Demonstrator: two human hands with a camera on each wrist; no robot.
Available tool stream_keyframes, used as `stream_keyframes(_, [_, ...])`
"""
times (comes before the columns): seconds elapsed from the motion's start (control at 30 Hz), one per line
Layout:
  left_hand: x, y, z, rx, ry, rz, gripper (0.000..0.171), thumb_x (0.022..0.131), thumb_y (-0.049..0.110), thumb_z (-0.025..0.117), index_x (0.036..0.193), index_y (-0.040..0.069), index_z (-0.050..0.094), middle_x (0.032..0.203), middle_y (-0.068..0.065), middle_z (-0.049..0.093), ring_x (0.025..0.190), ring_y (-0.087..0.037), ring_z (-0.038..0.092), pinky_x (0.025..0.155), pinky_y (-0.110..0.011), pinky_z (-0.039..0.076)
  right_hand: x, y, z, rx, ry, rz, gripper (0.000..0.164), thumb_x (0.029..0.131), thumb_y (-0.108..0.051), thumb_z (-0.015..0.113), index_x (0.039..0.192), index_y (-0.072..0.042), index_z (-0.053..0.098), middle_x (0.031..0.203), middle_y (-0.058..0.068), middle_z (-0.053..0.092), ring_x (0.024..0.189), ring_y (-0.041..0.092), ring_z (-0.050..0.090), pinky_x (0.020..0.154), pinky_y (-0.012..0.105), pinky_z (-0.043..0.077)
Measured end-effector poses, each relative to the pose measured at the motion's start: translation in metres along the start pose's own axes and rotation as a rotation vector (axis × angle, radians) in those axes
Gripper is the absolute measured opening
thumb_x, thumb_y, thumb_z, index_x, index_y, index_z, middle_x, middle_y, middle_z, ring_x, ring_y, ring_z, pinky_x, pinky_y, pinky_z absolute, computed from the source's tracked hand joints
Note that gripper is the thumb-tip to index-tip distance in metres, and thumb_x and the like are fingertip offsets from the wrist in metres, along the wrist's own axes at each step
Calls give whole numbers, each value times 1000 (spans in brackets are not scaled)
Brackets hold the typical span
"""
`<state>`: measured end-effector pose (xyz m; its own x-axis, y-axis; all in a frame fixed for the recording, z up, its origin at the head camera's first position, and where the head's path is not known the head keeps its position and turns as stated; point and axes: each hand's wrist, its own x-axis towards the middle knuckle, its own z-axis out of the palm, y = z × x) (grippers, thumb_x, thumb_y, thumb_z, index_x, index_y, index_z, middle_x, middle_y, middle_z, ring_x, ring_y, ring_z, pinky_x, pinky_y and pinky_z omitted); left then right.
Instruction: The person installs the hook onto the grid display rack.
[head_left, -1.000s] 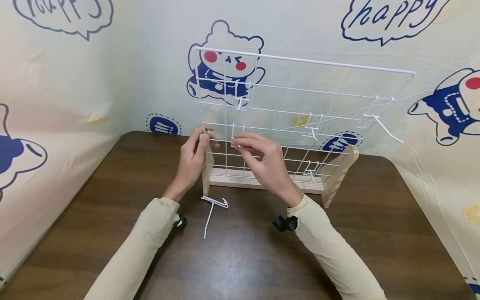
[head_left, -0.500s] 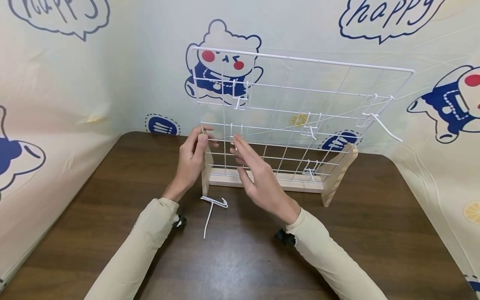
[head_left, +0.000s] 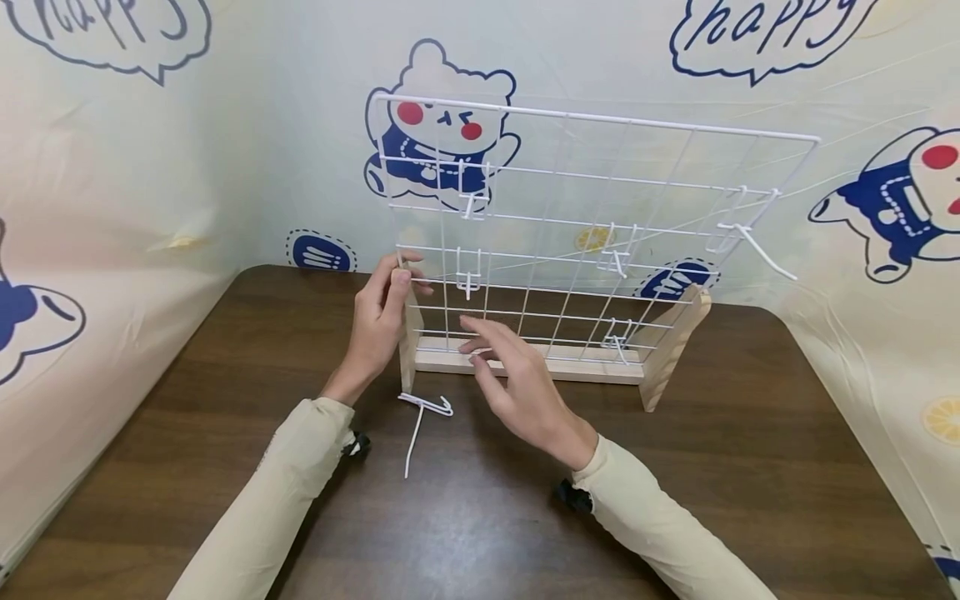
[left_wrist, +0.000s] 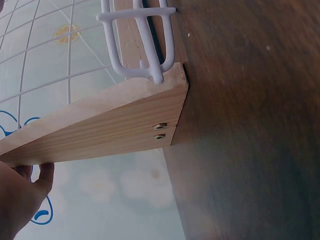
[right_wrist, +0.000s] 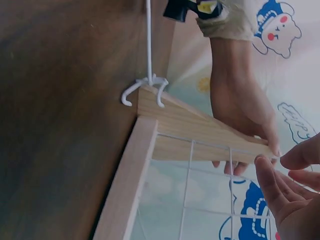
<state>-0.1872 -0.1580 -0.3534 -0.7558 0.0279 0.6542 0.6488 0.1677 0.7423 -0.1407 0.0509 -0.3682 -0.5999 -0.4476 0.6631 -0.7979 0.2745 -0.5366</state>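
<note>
My left hand grips the top of the left wooden upright of a white wire grid rack. Its thumb lies in front and the fingers reach behind. In front of the lower grid my right hand is held with loosely bent fingers and nothing between them. A small white wire hook hangs on the grid just above that hand. Another white hook lies loose on the table by the foot of the upright; it also shows in the left wrist view as a white wire frame.
Several more hooks hang on the grid, among them an upper left hook, a middle hook and a long-armed hook at the right edge. A wooden base bar joins the right upright. Printed cloth walls enclose the brown table.
My right hand has let go of the hook on the left of the grid and moved down from it. That hook stays hanging. The left hand keeps its grip on the upright.
</note>
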Motion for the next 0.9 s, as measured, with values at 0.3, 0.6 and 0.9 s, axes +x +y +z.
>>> stream_keyframes(0.3, [0, -2, 3, -8, -11, 1, 27, 106, 4, 38, 125, -8, 53, 101, -29, 62, 91, -49, 64, 52, -25, 34, -10, -3, 12, -5, -91, -34, 36, 94, 8, 56, 129, 3, 58, 118, 10, 65, 96, 14, 68, 88, 20, 51])
stream_keyframes(0.6, [0, -6, 4, -29, -13, 10, 27, 106, 4, 38, 125, -8, 54, 102, -32, 61, 91, -50, 64, 63, -28, 46, -22, -5, 26, -9, -186, -7, 32, 95, 5, 56, 126, -1, 62, 122, 7, 64, 98, 13, 64, 87, 18, 49])
stream_keyframes(0.9, [-1, -4, 2, -23, -3, 1, 28, 107, 6, 38, 125, -9, 53, 102, -34, 61, 91, -53, 62, 76, -29, 50, -25, -10, 35, -40, -416, 37, 42, 97, -3, 57, 139, -5, 53, 120, 5, 62, 96, 5, 60, 88, 17, 47])
